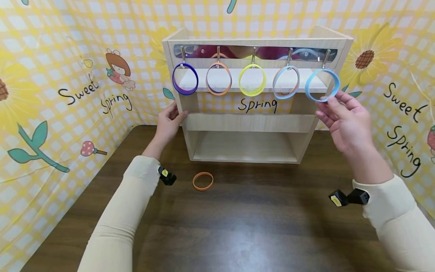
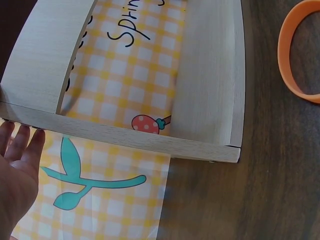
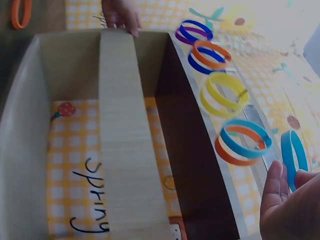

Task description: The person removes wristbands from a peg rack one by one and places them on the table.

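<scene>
My right hand [image 1: 351,122] pinches the lower rim of a light-blue silicone wristband [image 1: 307,85] between thumb and fingers. This wristband is at the rightmost hook of a metal hook rail [image 1: 234,52]; in the right wrist view the light-blue wristband [image 3: 287,152] stands nearly upright by the fingertips. My left hand [image 1: 168,122] touches the left side of a pale wooden shelf [image 1: 251,122], its fingers fairly straight against the side panel in the left wrist view. From the other hooks hang a dark-blue wristband [image 1: 175,84], an orange wristband [image 1: 207,81], a yellow wristband [image 1: 241,85] and another light-blue wristband [image 1: 276,88].
One orange wristband [image 1: 203,189] lies on the brown wooden table [image 1: 238,219], in front of the shelf's left part. A yellow checked cloth [image 1: 85,45] with flowers and lettering hangs behind and on both sides.
</scene>
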The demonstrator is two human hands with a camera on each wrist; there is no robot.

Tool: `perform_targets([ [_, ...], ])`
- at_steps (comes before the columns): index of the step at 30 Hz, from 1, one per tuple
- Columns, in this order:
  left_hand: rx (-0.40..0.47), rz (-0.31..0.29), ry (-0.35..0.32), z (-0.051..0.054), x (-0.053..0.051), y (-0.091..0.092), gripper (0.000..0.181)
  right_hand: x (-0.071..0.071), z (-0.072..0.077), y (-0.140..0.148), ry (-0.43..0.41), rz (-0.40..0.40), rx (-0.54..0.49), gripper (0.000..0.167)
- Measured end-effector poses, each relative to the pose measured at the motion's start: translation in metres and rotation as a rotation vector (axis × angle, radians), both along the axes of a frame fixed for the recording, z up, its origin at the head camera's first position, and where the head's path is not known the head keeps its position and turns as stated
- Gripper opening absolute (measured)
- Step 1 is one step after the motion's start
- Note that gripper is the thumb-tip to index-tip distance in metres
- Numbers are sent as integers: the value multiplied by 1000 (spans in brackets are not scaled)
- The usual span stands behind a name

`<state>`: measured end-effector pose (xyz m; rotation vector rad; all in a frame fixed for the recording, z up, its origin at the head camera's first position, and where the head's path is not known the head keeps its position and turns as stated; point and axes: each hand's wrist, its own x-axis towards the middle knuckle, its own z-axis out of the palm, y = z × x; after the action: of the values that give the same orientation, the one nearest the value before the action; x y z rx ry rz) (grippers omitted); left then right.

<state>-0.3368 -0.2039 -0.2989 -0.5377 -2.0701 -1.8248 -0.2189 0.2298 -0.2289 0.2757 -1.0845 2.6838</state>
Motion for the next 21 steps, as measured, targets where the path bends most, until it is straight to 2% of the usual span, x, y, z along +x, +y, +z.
perform_targets([
  [4,-21,9,-12,7,9,3,51,5,-10,-8,27,49,59,18],
  [9,-18,8,-19,8,10,3,52,10,-25,-21,40,101,158,14],
  [21,-12,5,-13,8,11,3,51,12,-62,-56,-95,201,400,13],
])
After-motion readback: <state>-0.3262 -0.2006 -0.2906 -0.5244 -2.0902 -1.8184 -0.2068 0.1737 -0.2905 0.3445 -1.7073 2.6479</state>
